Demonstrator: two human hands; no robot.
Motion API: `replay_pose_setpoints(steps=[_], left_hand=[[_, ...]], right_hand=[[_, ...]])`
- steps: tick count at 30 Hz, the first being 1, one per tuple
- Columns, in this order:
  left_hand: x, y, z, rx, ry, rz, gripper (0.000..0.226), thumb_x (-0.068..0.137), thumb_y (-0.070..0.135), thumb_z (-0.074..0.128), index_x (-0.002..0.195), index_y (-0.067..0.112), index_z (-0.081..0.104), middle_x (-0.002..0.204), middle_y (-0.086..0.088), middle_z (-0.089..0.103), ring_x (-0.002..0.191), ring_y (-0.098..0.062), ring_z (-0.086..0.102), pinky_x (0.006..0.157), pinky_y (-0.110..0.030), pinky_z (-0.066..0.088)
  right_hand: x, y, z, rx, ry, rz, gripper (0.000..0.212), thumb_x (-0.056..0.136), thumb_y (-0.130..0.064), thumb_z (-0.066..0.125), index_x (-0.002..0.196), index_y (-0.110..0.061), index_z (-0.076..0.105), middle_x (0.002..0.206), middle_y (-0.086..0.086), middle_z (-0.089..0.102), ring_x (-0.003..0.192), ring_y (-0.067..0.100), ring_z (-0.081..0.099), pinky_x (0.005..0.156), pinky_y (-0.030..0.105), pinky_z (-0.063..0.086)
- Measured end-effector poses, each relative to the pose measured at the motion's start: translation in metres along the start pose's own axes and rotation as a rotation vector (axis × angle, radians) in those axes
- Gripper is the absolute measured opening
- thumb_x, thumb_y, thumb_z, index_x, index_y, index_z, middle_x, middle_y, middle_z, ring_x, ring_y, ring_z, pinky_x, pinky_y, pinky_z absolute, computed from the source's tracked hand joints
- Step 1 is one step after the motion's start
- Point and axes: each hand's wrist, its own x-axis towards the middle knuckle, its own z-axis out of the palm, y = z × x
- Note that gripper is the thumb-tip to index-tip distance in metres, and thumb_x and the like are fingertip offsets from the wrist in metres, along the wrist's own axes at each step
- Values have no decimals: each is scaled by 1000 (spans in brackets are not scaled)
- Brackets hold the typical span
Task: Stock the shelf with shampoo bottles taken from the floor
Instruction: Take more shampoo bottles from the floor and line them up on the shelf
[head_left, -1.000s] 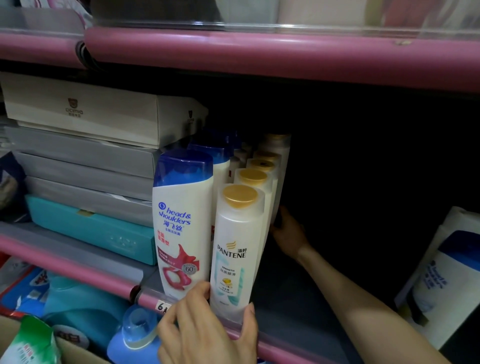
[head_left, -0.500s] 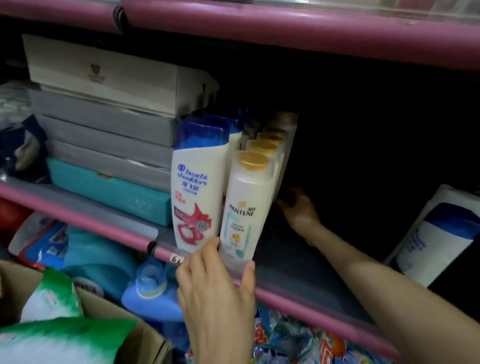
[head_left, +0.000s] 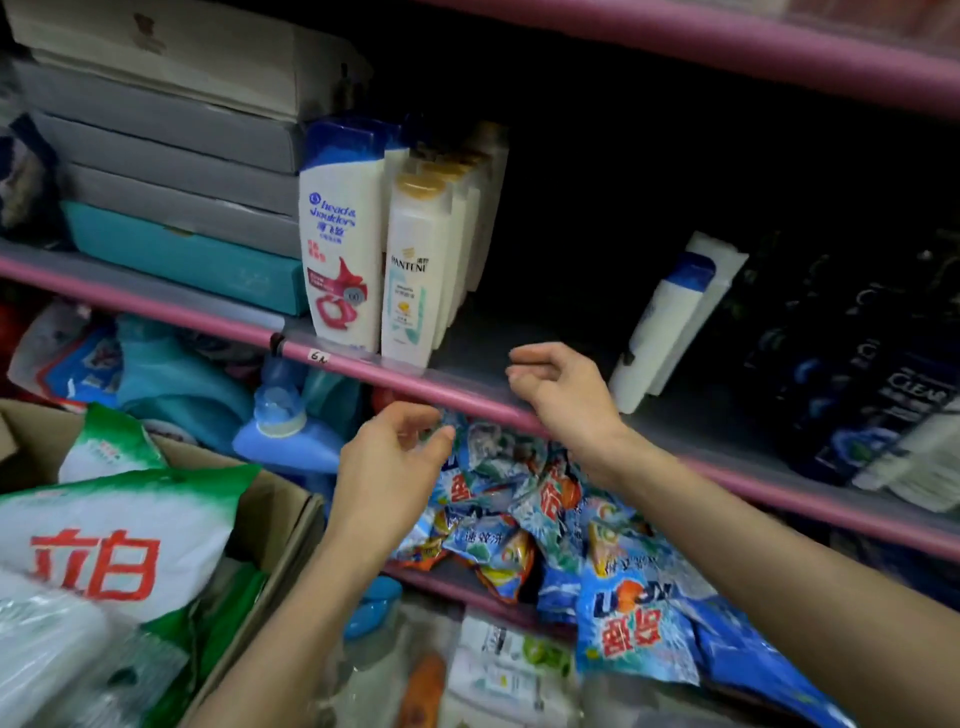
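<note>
While green-and-white detergent bags (head_left: 119, 540) fill the cardboard box (head_left: 270, 525) at the far left, stacked flat boxes (head_left: 171, 150) occupy the left end of the pink-edged shelf (head_left: 457, 387), the lowest one teal. Just right of them stands a Head & Shoulders bottle (head_left: 340, 234) at the shelf's front edge, touching a row of Pantene bottles (head_left: 415, 270) that runs back into the dark. Below the shelf lip sits a blue detergent jug (head_left: 283, 431). The left hand (head_left: 392, 467) hovers under the lip, its grip loosely curled and holding nothing. Blue washing-powder packets (head_left: 545, 525) are heaped on the lower shelf beneath both hands. The right hand (head_left: 563, 395) hangs over the shelf edge, fingers loosely curled, also unladen. Farther right a white blue-capped bottle (head_left: 670, 322) leans tilted, then dark Clear bottles (head_left: 883, 374).
</note>
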Motion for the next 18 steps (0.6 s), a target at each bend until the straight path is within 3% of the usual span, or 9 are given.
replay_pose_setpoints(steps=[5,7,9,12,15,18], left_hand=[[-24,-33,24,-42,-155,-125,2,84,22,68,83,23,67,72,11,66,65,-2,60,60,-12,46],[-38,-57,41,-92,-211,-221,6,84,12,66,81,18,67,75,2,66,65,-7,58,68,-18,48],[-57,-87,59,-84,-253,-304,11,83,6,63,78,16,66,82,-6,68,68,-9,57,69,-21,46],[-88,-138,79,41,-298,-448,13,83,8,60,77,15,69,85,-6,71,81,-17,63,70,-24,45],[-116,-182,91,126,-354,-592,15,85,12,54,87,8,68,96,-15,71,95,-30,65,84,-37,53],[-135,-209,102,242,-440,-631,19,87,21,58,99,10,67,104,-13,69,99,-30,63,86,-33,50]], right_hand=[[-46,23,11,47,66,-26,20,88,0,54,102,-11,63,95,4,66,88,12,61,79,20,49],[-59,46,23,38,35,27,18,88,0,54,99,-11,62,96,7,66,90,16,62,82,24,49],[-73,80,36,5,-6,107,17,89,4,52,101,-2,63,95,9,64,84,16,61,74,19,47],[-97,140,56,-32,-71,286,21,90,4,50,107,4,63,101,17,65,88,28,61,71,30,47],[-124,201,72,-128,-137,467,23,89,-3,51,107,-2,65,103,11,65,89,22,57,73,24,45],[-140,253,80,-181,-139,630,23,86,-7,55,107,-6,64,115,11,64,102,25,57,82,25,41]])
